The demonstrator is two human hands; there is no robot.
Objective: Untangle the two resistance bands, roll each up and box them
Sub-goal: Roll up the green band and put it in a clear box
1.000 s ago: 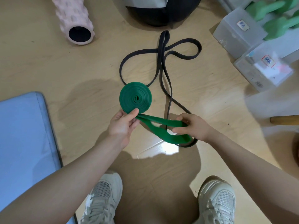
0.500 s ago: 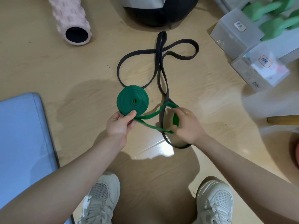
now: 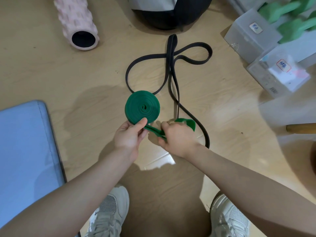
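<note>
Pale wood-grain floor, with a green band half coiled over it.

Held just above the floor [image 3: 51, 69], the green band [image 3: 142, 106] is mostly wound into a flat roll, which the left hand [image 3: 130, 135] pinches at its lower edge with the thumb on top; the right hand [image 3: 177, 135] is curled round the band's loose tail. A black band [image 3: 171, 65] lies in loose loops on the boards beyond. A pink foam roller [image 3: 77, 21] lies far left, a blue mat [image 3: 25, 151] at the left edge, clear plastic boxes [image 3: 266, 53] far right, and white sneakers [image 3: 109, 214] below.
</note>
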